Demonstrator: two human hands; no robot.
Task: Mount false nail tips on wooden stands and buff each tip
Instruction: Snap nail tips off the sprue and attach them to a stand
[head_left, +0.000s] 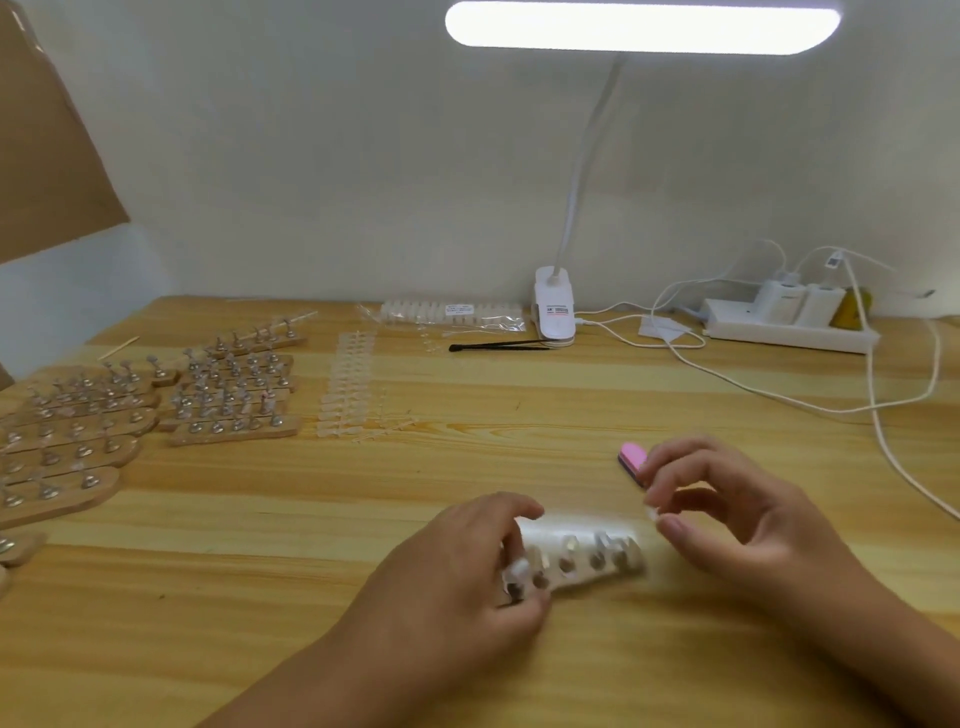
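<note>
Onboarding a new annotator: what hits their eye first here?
The glaring white lamp bar at top centre hits first. Next, in the near foreground, the left grip holds a pale stand while the right grip pinches a clear nail tip, a pink buffer at its fingertips. Rows of wooden stands crowd the left of the table.

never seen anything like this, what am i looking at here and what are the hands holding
No machine here: one picture, from a camera worn on a person's head, looking down at two hands over a wooden table. The left hand grips one end of a stand with metal pegs. The right hand pinches a small clear nail tip; a pink buffer is just behind it. Further back: more stands, strips of tips, tweezers, a clip lamp.
</note>
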